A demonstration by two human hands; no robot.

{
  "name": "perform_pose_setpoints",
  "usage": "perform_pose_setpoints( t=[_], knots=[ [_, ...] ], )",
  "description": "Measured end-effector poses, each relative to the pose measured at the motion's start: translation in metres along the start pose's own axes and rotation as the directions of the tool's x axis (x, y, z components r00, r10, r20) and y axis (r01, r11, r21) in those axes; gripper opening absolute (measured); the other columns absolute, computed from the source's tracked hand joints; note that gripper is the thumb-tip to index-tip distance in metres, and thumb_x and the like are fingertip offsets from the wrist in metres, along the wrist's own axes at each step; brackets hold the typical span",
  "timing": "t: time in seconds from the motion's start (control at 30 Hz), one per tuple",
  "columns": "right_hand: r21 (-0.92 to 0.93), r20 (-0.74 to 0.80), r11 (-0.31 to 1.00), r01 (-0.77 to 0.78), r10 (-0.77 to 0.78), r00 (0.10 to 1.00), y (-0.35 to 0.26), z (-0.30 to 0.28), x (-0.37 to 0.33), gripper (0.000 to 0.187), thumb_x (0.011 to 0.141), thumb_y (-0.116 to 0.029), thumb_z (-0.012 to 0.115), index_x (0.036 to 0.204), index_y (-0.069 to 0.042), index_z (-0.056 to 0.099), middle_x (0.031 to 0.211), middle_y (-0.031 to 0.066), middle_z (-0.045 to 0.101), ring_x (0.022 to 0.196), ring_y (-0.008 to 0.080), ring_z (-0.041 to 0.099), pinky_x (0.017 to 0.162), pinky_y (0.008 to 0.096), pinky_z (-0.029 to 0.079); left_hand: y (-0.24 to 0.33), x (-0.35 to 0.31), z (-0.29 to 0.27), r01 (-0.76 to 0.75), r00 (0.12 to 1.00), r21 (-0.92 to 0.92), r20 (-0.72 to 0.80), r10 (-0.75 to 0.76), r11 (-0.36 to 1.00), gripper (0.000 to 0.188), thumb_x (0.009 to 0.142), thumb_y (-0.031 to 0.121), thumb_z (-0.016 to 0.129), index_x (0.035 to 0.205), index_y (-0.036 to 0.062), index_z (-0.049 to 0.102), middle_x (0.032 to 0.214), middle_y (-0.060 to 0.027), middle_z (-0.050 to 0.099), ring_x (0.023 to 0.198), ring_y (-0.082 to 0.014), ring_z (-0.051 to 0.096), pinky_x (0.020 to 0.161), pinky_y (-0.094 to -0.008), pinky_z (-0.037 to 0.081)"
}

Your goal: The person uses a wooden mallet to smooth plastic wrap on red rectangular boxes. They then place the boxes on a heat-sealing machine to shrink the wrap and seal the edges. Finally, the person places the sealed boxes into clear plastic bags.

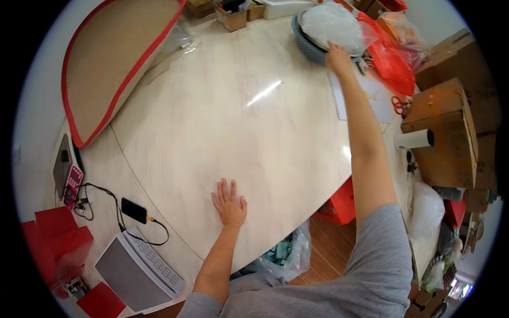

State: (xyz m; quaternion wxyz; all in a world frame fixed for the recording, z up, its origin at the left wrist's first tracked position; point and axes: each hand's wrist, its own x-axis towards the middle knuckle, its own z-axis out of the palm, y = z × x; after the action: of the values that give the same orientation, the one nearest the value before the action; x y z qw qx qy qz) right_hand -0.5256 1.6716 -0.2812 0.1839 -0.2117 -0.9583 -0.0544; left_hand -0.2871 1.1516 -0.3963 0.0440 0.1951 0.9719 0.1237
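Right hand (338,55) reaches a basket (305,47), left hand (229,205) lies on the table (212,127)

At the far left, red boxes (58,241) stand close together; what is inside them cannot be seen. A grey laptop (135,270) sits open just beside them, with a black phone (134,210) near its keyboard. The left hand is open and holds nothing, palm down on the tabletop with its fingers spread. Along the far edge, a small cardboard box (231,21) holds dark things too small to make out. Below the near edge, a clear bag (303,246) holds green scraps (281,250).

The basket is at the table's far right — round, blue-grey and heaped with clear, crumpled plastic (328,24) that looks whitish and shiny. The right hand's fingers are curled at its near side, touching the plastic — whether they grip it, I cannot tell. Just right of it lies a bright red bag (395,69), its contents hidden. Farther right stands a brown carton (437,119), taped across one side.
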Motion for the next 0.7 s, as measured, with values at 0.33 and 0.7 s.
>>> perform_pose_setpoints(
  t=[0.33,0.7],
  knots=[
    [-0.034,0.06,0.999,0.036,-0.034,0.998,0.02,0.033,0.02,0.026,0.087,-0.009,0.046,0.112,-0.012,0.054,0.101,0.0113,0.062,0.098,0.0318,0.061,0.078,0.0482,0.048,0.0,0.004,-0.004,0.018,0.999,-0.032,0.037,-0.017,0.999,0.068,0.085,0.033,0.055,0.146,0.0149,0.031,0.155,-0.0129,0.019,0.143,-0.0282,0.016,0.113,-0.0545,0.01],
    [0.35,-0.086,0.895,0.277,-0.264,0.961,-0.031,-0.01,-0.088,0.029,0.079,0.003,0.048,0.104,-0.002,0.063,0.095,0.0174,0.06,0.09,0.0384,0.058,0.076,0.0463,0.047,-0.001,-0.004,-0.009,-0.007,0.998,-0.095,-0.063,0.001,0.995,0.065,0.085,0.025,0.055,0.145,0.0116,0.033,0.154,-0.0128,0.02,0.143,-0.0287,0.018,0.113,-0.0544,0.012]
  ],
)
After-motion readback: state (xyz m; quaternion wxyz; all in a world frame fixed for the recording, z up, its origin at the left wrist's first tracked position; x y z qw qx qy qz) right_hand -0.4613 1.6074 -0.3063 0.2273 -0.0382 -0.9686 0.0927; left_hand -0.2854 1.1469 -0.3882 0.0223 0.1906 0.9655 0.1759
